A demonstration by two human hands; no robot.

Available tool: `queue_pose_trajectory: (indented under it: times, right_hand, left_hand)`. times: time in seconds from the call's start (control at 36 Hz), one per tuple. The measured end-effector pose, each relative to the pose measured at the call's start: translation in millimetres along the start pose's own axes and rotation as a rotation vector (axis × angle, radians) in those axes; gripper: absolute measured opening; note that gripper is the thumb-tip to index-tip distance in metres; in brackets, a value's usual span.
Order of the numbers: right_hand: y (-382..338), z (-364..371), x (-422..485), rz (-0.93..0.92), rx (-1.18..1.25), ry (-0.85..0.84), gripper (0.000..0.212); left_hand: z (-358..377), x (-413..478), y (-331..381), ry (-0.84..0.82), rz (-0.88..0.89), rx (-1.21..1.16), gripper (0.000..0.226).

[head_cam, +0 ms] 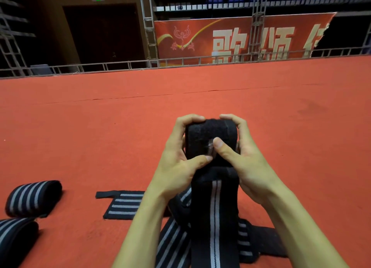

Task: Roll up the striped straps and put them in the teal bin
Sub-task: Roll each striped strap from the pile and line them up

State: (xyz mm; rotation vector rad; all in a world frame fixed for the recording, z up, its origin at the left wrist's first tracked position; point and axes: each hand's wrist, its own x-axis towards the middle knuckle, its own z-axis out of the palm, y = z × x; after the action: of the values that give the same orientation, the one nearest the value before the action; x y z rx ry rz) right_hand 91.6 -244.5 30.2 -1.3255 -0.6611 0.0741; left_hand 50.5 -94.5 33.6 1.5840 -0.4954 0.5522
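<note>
A black strap with grey stripes is partly wound into a roll [210, 136] held above the red carpet. My left hand [180, 159] grips the roll's left end, thumb pressed on its front. My right hand [243, 159] grips the right end, its thumb on the front face too. The strap's loose tail [214, 211] hangs down from the roll toward me. Two rolled striped straps [33, 198] [16, 235] lie at the lower left. A flat strap end [122, 204] and more loose striped strap [172, 241] lie below my wrists. No teal bin is in view.
Red carpet [120, 127] covers the floor out to a low metal railing [180, 62]. Behind it hang a red banner [230, 37] and metal trusses, with a dark doorway [102, 35] at the back left.
</note>
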Motion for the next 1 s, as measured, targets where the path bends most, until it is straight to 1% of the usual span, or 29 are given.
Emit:
queue_pose_trajectory:
  times: [0.11,0.14,0.22,0.25,0.31,0.36,0.42,0.44,0.53,0.58,0.64,0.69,0.75,0.81,0.86,0.89,0.94,1.0]
  right_hand:
    - [-3.1,2.3,-0.4,0.019,0.078,-0.040,0.046]
    - [-3.5,2.6,-0.5,0.027,0.093,-0.042,0.048]
    - [-3.8,3.4,-0.6,0.060,0.117,-0.040,0.068]
    - [-4.0,4.2,-0.9,0.066,0.124,-0.032,0.068]
    - [-4.9,6.2,-0.5,0.071,0.133,0.004,0.057]
    - [-5.7,7.7,-0.2,0.065,0.139,0.047,0.041]
    - [-5.9,8.2,-0.2,0.063,0.153,0.068,0.031]
    - [-6.5,8.3,-0.1,0.057,0.163,0.075,0.029]
    - [-4.6,6.4,1.4,0.006,0.155,0.094,0.027]
    - [-2.3,5.0,2.3,-0.031,0.138,0.094,0.021]
    - [-0.9,4.0,2.0,-0.076,0.097,0.086,0.024]
    - [-1.0,4.8,0.7,-0.120,0.037,0.088,0.027]
    - [-0.9,5.5,0.0,-0.162,-0.011,0.089,0.028]
    - [-0.2,5.2,0.0,-0.169,-0.032,0.097,0.031]
    - [-0.2,4.0,0.3,-0.148,-0.001,0.099,0.038]
    - [-1.1,3.1,0.4,-0.134,0.015,0.090,0.042]
    - [-1.7,0.4,0.8,-0.068,0.075,0.056,0.047]
    - [-2.7,-0.3,0.7,0.040,0.174,0.019,0.053]
  left_hand:
    - [-0.7,1.2,-2.8,0.005,0.073,0.080,0.061]
    - [-0.6,1.3,-3.7,0.000,0.089,0.093,0.062]
    - [0.6,1.3,-6.1,-0.027,0.129,0.116,0.066]
    - [0.9,1.5,-7.2,-0.033,0.141,0.123,0.068]
    - [0.8,2.0,-8.7,-0.036,0.153,0.132,0.075]
    - [1.5,2.1,-9.1,-0.044,0.161,0.128,0.073]
    - [2.3,1.8,-7.4,-0.052,0.141,0.110,0.069]
    - [1.8,1.2,-6.9,-0.054,0.128,0.105,0.065]
    - [1.7,-0.8,-4.0,-0.085,0.072,0.078,0.042]
    - [5.5,-0.7,-3.7,-0.061,0.004,-0.018,0.039]
    - [10.9,0.9,-2.9,0.015,-0.107,-0.137,0.037]
    - [14.9,2.1,0.4,0.065,-0.232,-0.144,0.037]
    - [15.8,1.9,2.2,0.041,-0.324,-0.122,0.044]
    - [15.2,1.5,1.5,0.012,-0.371,-0.132,0.042]
    - [14.1,2.3,1.2,0.014,-0.348,-0.138,0.032]
    - [12.9,2.7,1.0,0.030,-0.322,-0.143,0.031]
    - [10.1,3.3,0.8,0.053,-0.269,-0.173,0.038]
    - [8.1,3.1,1.4,0.062,-0.220,-0.182,0.045]
